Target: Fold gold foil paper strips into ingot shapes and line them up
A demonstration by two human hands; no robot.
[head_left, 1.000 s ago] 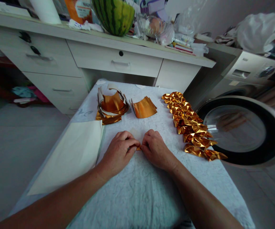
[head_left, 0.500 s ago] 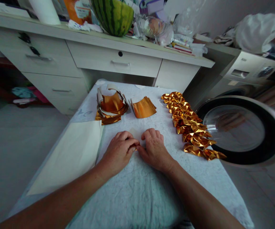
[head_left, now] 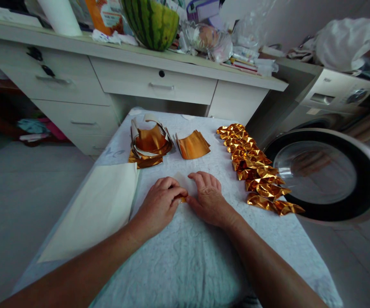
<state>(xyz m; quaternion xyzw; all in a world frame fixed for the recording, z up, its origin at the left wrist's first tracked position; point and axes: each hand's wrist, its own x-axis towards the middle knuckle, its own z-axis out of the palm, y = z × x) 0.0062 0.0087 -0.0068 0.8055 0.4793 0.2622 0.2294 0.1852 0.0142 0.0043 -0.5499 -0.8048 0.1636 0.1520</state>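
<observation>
In the head view my left hand (head_left: 163, 199) is closed, thumb and fingers pinched on a small sheet of gold foil paper (head_left: 183, 199) on the covered table. Only a folded gold strip and part of its pale back show between my hands. My right hand (head_left: 208, 197) lies to the right with fingers stretched out, its thumb tip at the gold strip. Beyond them stand a curved stack of gold foil sheets (head_left: 193, 145) and a larger curled bundle of gold foil paper (head_left: 151, 141). On the right lie several folded gold foil ingots (head_left: 255, 164) in overlapping rows.
A large pale sheet (head_left: 91, 214) lies at the table's left. Past the far edge is a white drawer desk (head_left: 159, 81) holding a cut watermelon (head_left: 152, 23) and plastic bags. A washing machine's round door (head_left: 322, 175) hangs open beside the table's right edge.
My right hand's fingers have lifted and spread slightly to the left and away from me. More of the gold strip and pale paper shows between my hands. My left hand has barely moved.
</observation>
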